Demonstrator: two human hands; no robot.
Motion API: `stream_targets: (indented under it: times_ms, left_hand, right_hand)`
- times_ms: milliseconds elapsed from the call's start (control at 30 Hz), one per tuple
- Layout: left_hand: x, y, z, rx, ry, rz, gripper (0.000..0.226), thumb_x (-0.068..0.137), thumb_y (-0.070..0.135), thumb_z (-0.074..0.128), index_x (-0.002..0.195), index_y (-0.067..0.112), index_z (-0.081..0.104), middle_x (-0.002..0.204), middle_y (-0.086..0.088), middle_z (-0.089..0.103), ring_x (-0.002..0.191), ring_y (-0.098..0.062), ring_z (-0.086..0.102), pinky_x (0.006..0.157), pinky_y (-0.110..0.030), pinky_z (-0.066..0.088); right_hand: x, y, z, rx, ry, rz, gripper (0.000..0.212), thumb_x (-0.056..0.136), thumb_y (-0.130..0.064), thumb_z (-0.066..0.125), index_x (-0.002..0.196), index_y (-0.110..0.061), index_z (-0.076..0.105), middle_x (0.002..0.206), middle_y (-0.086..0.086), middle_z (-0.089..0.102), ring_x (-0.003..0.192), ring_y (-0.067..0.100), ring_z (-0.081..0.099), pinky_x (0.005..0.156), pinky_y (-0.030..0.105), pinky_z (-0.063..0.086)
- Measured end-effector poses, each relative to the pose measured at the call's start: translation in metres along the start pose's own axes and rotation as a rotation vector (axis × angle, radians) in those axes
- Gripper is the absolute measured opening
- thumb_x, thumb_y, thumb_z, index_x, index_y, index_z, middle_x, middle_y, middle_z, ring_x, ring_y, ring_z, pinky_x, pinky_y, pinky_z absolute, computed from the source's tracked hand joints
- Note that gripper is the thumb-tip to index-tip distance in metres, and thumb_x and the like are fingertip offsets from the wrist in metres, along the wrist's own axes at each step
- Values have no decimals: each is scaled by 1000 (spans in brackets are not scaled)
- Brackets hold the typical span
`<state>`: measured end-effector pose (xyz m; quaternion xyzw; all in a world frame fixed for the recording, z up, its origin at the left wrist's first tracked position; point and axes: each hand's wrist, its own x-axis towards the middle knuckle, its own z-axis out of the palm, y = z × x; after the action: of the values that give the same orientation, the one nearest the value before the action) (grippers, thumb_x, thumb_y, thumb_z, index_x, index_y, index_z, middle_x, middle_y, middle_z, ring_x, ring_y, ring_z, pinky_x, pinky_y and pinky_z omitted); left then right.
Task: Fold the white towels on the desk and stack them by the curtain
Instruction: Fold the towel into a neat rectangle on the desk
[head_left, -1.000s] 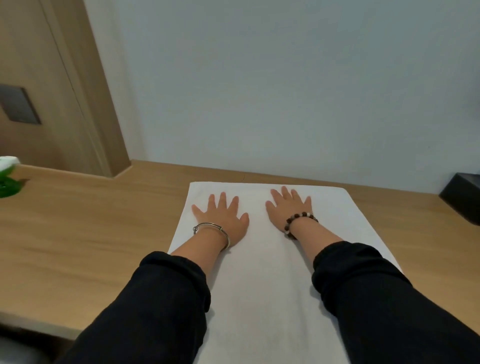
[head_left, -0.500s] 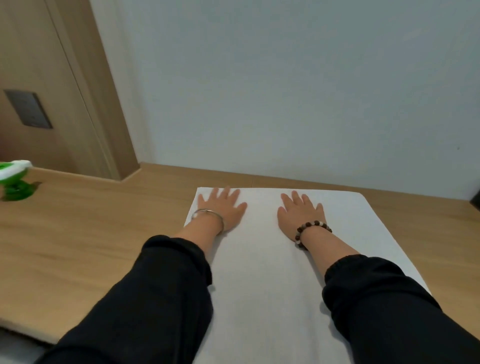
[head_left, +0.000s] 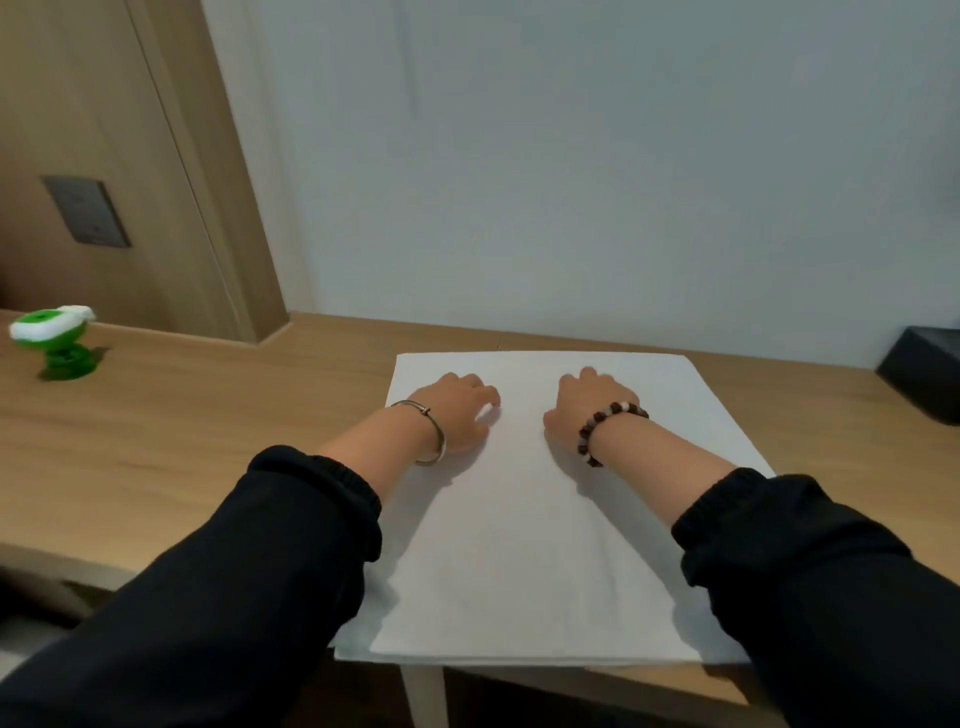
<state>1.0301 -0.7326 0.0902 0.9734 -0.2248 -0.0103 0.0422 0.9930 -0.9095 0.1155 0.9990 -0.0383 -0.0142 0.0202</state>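
**Working the far end of the towel toward a fold**

Head view: the white rectangular cloth towel (head_left: 519, 519) lies flat on the light wooden counter (head_left: 208, 441), its near edge overhanging the front. The left hand (head_left: 457, 410) and the right hand (head_left: 587, 405) rest near its far edge, knuckles raised and fingers bent down. I cannot tell whether either grip pinches fabric.

A clean fold probably calls for taking the far corners, not the middle, and matching edge to edge.

Only the black box-shaped object (head_left: 919, 374) at the right might be a container; its inside is hidden.
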Motion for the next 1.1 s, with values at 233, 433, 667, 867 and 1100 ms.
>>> stream_targets:
  times_ms: [233,433,667,867,1100]
  left_hand:
    - [-30,22,-11,42,-107,-148,37,96,29,34,132,27,41,134,-3,43,123,-27,35,94,-40,36]
    - [-54,56,-32,315,-183,-259,34,97,28,35,121,17,55,117,-4,59,107,-26,56,75,-33,39]
    - [-60,79,-40,71,-99,-272,22,89,12,38,86,11,60,75,-6,65,66,-22,58,63,-26,44]
    - [-53,47,18,52,-94,-191,51,100,41,15,150,35,9,160,4,4,146,-25,1,114,-54,8]
    - [-53,35,32,43,-55,-290,61,91,62,8,149,42,1,160,7,-7,147,-25,-7,109,-63,-3]
  right_hand:
    - [-62,14,8,-51,-194,-68,53,95,-49,38,135,-13,38,136,10,39,127,30,37,95,44,40]
    - [-64,38,11,-152,-63,30,52,98,-49,35,139,-17,33,142,8,37,131,28,34,102,44,32]
    - [-51,23,7,-137,15,-12,51,94,-19,37,144,-14,26,150,11,26,136,31,27,110,48,25]
    - [-58,20,49,115,-92,-165,55,101,-44,12,153,-29,5,161,-3,-4,147,20,-2,116,49,-2]
    - [-51,87,54,138,-107,192,60,98,-51,11,153,-30,0,160,-3,-10,147,19,-5,117,50,0]
